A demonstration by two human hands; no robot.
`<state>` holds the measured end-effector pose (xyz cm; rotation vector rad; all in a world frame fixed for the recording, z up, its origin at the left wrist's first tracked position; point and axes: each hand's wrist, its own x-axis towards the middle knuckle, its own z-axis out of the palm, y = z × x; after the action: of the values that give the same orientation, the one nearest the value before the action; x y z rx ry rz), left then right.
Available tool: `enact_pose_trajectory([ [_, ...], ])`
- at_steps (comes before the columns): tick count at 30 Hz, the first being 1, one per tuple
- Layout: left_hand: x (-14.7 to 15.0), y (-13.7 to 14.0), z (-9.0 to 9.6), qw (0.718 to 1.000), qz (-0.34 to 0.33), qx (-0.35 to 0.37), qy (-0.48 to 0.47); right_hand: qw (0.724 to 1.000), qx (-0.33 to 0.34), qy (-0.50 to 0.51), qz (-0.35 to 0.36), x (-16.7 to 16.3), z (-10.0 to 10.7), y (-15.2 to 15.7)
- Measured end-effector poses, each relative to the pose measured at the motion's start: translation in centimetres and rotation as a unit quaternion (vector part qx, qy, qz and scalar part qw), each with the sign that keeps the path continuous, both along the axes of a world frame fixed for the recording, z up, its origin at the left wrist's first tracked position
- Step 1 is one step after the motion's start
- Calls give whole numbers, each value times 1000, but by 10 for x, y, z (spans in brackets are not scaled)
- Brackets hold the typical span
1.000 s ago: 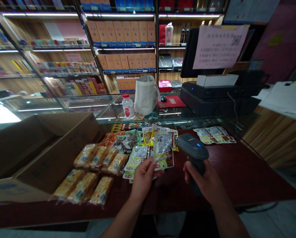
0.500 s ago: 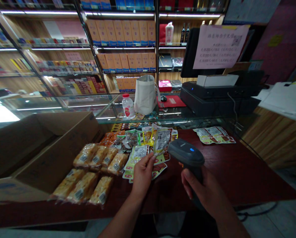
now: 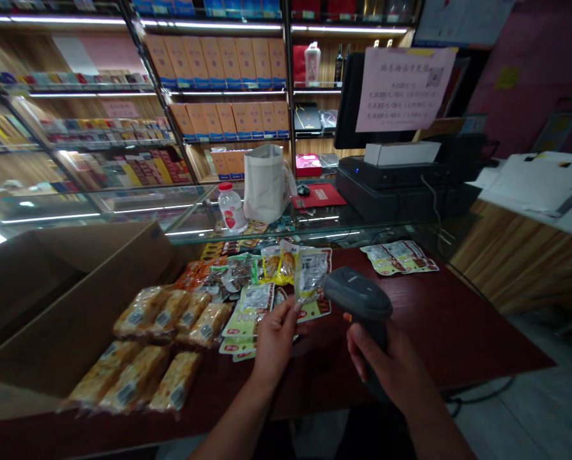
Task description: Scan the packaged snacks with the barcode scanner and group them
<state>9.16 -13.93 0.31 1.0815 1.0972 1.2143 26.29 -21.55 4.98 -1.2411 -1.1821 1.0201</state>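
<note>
My left hand point(image 3: 275, 335) pinches the lower edge of a snack packet point(image 3: 312, 275) held up with its printed back facing me. In my right hand point(image 3: 386, 358) is a dark grey barcode scanner point(image 3: 357, 294), fingers wrapped round its handle and its head close to the packet's right side. Left of my left hand lies a stack of green-and-white snack packets point(image 3: 248, 313). Yellow packets point(image 3: 276, 263) lie behind it. Several wrapped pastry bars point(image 3: 135, 377) sit further left in two rows. More snack packets point(image 3: 399, 257) rest at the right on the dark red table.
An open cardboard box point(image 3: 75, 294) stands at the left. On the glass counter behind are a bottle with a red cap point(image 3: 231, 209), a white bag point(image 3: 267, 185) and a monitor point(image 3: 350, 105) above a black cash drawer point(image 3: 396, 195). Stocked shelves line the back.
The view has turned slightly right, so the surroundings sit further left. The held packet now stands more upright beside the scanner head. Both hands keep their grips.
</note>
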Motion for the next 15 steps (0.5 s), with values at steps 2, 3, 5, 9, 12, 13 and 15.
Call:
enact_pose_trajectory([
  [2, 14, 8, -2, 998, -49, -22, -25, 999, 1, 13, -32, 10, -2, 2],
  [3, 24, 13, -4, 996, -74, -37, -43, 998, 0, 17, -55, 16, -3, 3],
  [5, 47, 26, -9, 988, -111, -73, -84, 994, -7, 31, -109, 29, -4, 4],
  [9, 106, 58, -19, 969, -144, -154, -133, 977, -21, 65, -200, 58, -6, 4],
  [12, 152, 85, -22, 962, -149, -182, -139, 968, -9, 69, -242, 77, -11, 2],
  [13, 167, 95, -22, 961, -149, -187, -139, 965, -5, 70, -252, 82, -13, 2],
  [15, 194, 113, -21, 959, -152, -197, -134, 963, -1, 70, -262, 90, -17, 0],
])
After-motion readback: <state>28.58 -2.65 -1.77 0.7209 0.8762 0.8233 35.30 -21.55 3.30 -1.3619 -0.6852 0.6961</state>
